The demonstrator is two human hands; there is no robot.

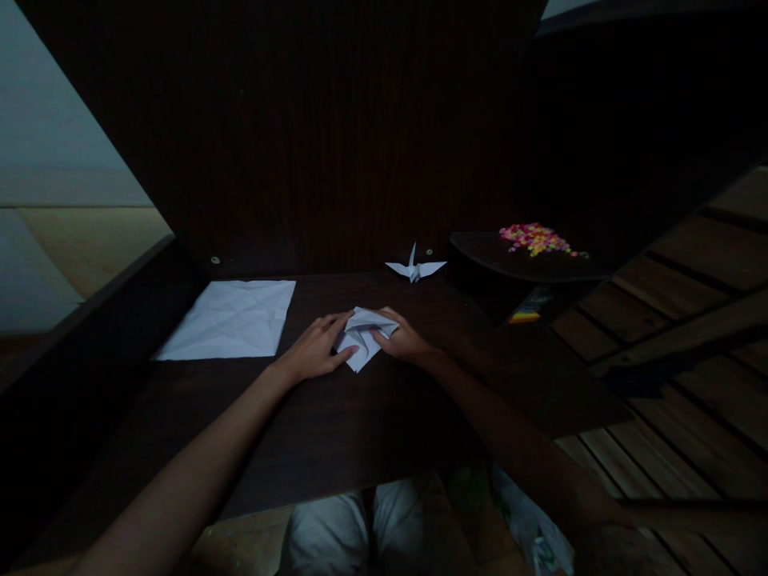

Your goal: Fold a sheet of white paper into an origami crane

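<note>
A partly folded piece of white paper (363,340) lies on the dark tabletop (336,424), one flap raised, a corner pointing toward me. My left hand (320,346) grips its left side, thumb on the lower layer and fingers along the upper left edge. From the right, my right hand (403,340) holds the raised flap, its thumb inside the fold and the other fingers behind the paper. Beyond the hands, close to the back panel, stands a finished white paper crane (415,267) with spread wings.
A creased white paper sheet (231,320) lies flat at the left of the table. On a rounded side shelf (480,250) at the right is a pile of small colourful pieces (537,239). Below it sits something yellow (525,318). A dark panel (336,160) rises behind the table.
</note>
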